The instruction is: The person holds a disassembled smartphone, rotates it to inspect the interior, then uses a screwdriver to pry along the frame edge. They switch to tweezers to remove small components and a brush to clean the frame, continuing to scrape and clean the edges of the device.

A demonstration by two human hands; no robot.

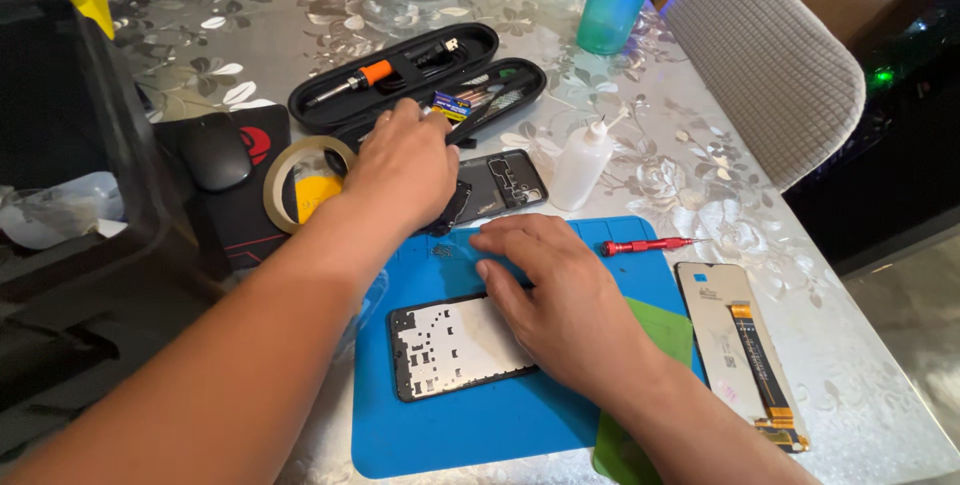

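Nearest, the phone frame [455, 348] is pinned flat on the blue mat [470, 435] by the right hand [560, 300] — fingers spread. Beyond the mat, the left hand [405, 167] is reached toward the tool case [420, 80] — its grip cannot be told.

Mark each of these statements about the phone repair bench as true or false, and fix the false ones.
1. The right hand rests on the phone frame on the blue mat. True.
2. The red screwdriver is in the left hand. False: it lies on the mat's far edge, in no hand.
3. The left hand reaches to the open tool case. True.
4. The tape roll sits on the blue mat. False: it lies off the mat, beside the mouse.
5. The screen panel lies right of the mat. True.
6. The white squeeze bottle lies tipped over. False: it stands upright.
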